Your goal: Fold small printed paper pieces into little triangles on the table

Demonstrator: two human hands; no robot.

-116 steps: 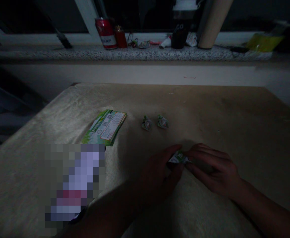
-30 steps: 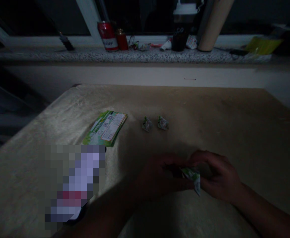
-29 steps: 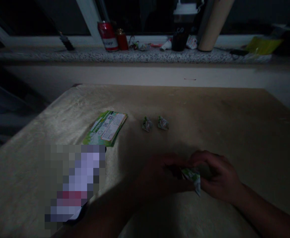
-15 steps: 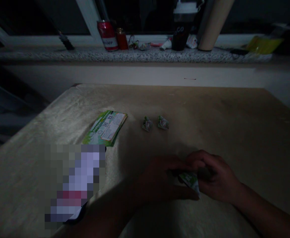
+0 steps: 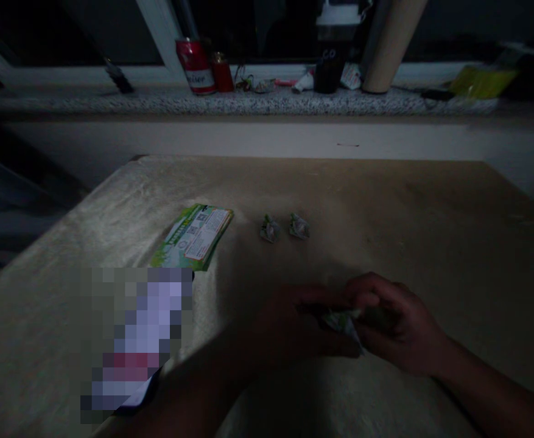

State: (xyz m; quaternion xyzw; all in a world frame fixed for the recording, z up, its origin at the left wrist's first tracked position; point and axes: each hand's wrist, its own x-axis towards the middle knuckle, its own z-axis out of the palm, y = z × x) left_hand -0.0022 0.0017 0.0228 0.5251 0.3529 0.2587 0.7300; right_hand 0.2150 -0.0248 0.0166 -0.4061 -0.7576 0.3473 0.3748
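In dim light both hands meet low over a tan table (image 5: 408, 201). My left hand (image 5: 294, 328) and my right hand (image 5: 397, 322) pinch a small green and white folded paper piece (image 5: 342, 321) between their fingertips. Two similar small folded paper pieces (image 5: 270, 229) (image 5: 299, 226) lie side by side farther back on the table. A green and white printed sheet stack (image 5: 192, 236) lies flat to their left.
A blurred-out object (image 5: 134, 340) lies near the table's left front. Behind the table runs a speckled window ledge (image 5: 111, 100) with a red can (image 5: 195, 62), a small red container (image 5: 222, 71), a dark cup (image 5: 330, 52), a cardboard tube (image 5: 388, 45) and a yellow-green item (image 5: 483, 79).
The hands drew slightly nearer to me with the paper piece. It has turned between the fingertips, and the right fingers have curled over it. Nothing else on the table has moved.
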